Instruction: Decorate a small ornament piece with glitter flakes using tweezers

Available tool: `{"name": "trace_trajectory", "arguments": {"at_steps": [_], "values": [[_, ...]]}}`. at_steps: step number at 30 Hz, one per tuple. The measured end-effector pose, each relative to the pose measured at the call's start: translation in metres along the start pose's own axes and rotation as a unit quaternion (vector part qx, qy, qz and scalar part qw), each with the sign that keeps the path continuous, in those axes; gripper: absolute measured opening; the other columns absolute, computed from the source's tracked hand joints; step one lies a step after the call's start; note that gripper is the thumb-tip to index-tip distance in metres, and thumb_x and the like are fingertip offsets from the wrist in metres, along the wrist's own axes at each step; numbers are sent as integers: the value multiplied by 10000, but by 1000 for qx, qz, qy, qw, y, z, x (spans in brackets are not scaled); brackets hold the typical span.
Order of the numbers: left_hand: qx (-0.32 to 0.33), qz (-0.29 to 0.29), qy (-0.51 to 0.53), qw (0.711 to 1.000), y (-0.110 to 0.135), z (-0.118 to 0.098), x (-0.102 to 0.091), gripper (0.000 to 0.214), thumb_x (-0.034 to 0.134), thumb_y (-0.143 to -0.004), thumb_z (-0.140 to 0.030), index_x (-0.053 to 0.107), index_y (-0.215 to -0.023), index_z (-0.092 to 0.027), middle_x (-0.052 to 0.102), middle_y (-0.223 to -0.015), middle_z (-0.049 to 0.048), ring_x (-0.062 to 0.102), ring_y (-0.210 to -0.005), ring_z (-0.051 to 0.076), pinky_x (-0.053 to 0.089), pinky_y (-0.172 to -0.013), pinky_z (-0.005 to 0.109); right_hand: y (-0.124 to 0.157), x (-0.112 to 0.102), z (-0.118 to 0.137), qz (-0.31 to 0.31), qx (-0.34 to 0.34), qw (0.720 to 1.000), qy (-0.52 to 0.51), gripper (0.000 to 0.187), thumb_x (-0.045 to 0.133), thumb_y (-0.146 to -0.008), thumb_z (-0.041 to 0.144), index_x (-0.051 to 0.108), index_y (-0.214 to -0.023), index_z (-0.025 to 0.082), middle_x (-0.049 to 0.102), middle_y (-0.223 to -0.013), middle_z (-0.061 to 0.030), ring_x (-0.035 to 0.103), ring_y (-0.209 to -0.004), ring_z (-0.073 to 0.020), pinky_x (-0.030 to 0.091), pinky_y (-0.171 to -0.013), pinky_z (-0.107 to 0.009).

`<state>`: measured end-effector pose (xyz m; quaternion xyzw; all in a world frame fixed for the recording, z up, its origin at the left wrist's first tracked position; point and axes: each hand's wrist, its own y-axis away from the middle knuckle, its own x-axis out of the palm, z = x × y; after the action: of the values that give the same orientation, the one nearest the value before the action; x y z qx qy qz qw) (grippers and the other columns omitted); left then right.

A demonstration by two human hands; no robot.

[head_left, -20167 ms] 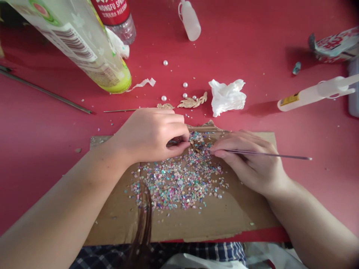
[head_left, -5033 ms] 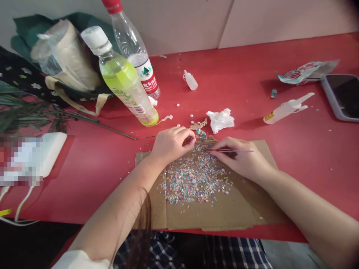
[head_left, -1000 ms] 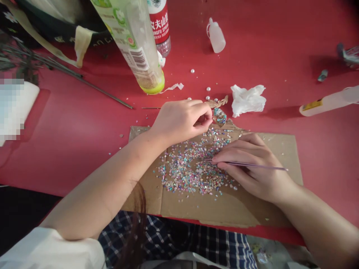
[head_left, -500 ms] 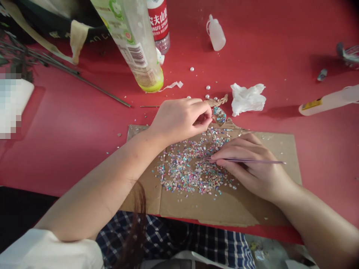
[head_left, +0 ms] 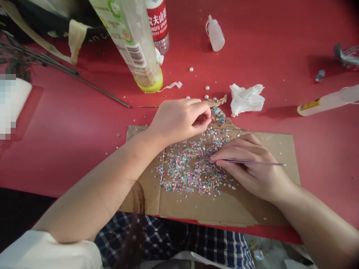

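Observation:
My left hand pinches a thin stem or edge of a small leaf-shaped ornament, whose surface is crusted with teal and pearly chips. My right hand is closed around slim metal tweezers, their tips low over a heap of multicoloured shell chips. The heap lies on a torn cardboard sheet. Just above the ornament lies a gold leaf-shaped piece. My fingers hide the point where the left hand grips the ornament.
A large lime-green drink bottle, a water bottle, a small dropper bottle, crumpled tissue, a glue tube, loose pearls and a long thin wire lie on the red table.
Over the last second, the view has shifted only slightly and both hands have kept nearly the same pose. The ornament stays in my left hand and the tweezers in my right.

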<state>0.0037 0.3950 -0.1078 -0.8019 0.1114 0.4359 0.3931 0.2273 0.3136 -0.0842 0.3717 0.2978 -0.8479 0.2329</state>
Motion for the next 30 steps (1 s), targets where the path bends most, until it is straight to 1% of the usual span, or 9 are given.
{"name": "trace_trajectory", "arguments": {"at_steps": [9, 18, 23, 30], "values": [[3, -6, -2, 1000, 0, 0, 0, 111, 634, -933, -202, 711, -855, -220, 740, -770, -56, 667, -682, 105, 359, -562, 279, 0, -3, 0, 6, 3, 1000, 2, 163, 567, -1068, 209, 702, -978, 223, 818, -848, -3, 734, -761, -169, 475, -820, -360], [-6, 2, -5, 1000, 0, -1, 0, 124, 622, -939, -210, 720, -865, -224, 737, -762, -47, 661, -679, 109, 359, -566, 283, 2, -5, -2, 6, 2, 1000, 2, 150, 564, -1052, 180, 687, -985, 232, 831, -872, -10, 746, -751, -180, 482, -807, -384], [-9, 18, -7, 1000, 0, -1, -1, 132, 613, -948, -226, 720, -872, -231, 730, -753, -40, 653, -672, 111, 377, -574, 284, 2, -5, -2, 11, 4, 1000, -2, 143, 574, -1041, 175, 684, -991, 251, 829, -866, -1, 748, -750, -185, 485, -791, -392], [-13, 18, -7, 1000, 0, -1, -1, 136, 611, -947, -222, 723, -869, -229, 729, -755, -42, 651, -677, 112, 374, -580, 284, 3, -5, -1, 9, 7, 1000, -4, 145, 572, -1039, 157, 684, -994, 239, 829, -870, -7, 735, -741, -176, 473, -803, -389]]}}
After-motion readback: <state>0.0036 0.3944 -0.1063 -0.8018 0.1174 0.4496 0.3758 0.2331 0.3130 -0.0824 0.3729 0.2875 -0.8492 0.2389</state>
